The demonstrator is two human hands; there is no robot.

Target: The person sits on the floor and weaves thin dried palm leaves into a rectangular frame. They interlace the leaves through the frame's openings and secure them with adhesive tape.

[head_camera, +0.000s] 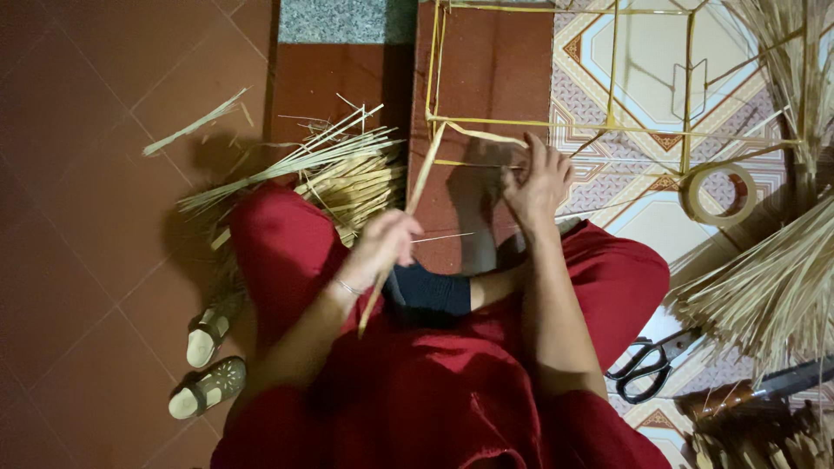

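Bamboo strip (408,217) held slanted beside the bamboo frame (556,122)

Left hand (387,247) grips its lower part; long axis rises toward the frame's near corner; right hand (539,182), nearer, pinches that joint closed.

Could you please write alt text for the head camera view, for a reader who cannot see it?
Seen from above, a seated person in red holds a bamboo strip in the left hand, while the right hand pinches a joint of a thin bamboo frame on the floor. Bamboo bundles, a tape roll and scissors lie around.
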